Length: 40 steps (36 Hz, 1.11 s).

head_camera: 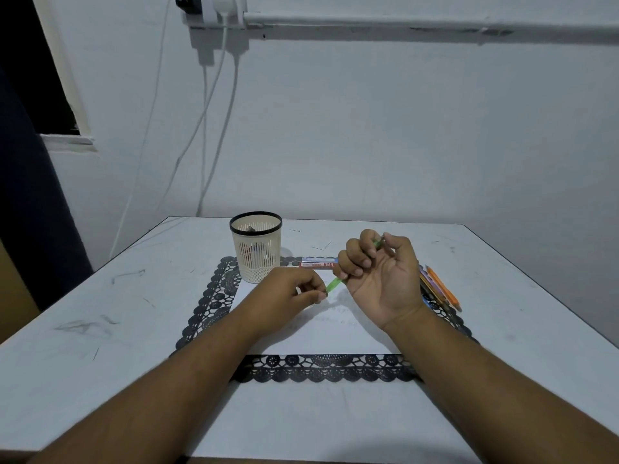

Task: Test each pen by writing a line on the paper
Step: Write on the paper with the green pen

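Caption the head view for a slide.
Right hand grips a green pen above the paper; left hand pinches its lower end.

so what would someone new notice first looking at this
Most likely the two hands raised over the white paper at the centre: the right hand grips a green pen while the left hand pinches its lower end. Next, the black lace mat framing the paper, the cream mesh pen holder at its back left corner, and the loose pens at the right edge.
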{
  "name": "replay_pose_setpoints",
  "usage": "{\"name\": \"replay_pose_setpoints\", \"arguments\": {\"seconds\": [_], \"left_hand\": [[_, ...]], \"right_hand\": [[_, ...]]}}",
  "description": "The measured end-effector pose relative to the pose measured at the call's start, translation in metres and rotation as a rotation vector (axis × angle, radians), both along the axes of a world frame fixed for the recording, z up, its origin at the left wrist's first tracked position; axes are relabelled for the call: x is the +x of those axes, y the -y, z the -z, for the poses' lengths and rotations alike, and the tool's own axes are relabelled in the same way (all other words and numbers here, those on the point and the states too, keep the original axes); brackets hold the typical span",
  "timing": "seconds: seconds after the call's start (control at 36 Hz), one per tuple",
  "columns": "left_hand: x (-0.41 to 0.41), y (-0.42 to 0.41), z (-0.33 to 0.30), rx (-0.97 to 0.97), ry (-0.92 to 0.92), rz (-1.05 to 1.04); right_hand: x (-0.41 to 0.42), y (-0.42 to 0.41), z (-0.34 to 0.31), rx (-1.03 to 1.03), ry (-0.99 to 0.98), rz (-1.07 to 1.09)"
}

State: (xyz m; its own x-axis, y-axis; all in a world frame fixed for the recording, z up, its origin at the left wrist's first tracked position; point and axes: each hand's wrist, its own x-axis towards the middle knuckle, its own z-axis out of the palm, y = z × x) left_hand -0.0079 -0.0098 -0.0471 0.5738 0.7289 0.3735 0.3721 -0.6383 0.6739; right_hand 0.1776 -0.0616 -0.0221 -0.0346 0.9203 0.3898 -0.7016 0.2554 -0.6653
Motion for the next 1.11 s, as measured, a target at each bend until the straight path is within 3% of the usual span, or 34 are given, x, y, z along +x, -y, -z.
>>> {"name": "replay_pose_setpoints", "arguments": {"seconds": [1.11], "left_hand": [[0.0006,0.0015,-0.0008,-0.066,0.039,0.046]], "right_hand": [[0.0068,-0.0021,-0.0001,0.059,0.046,-0.088]]}}
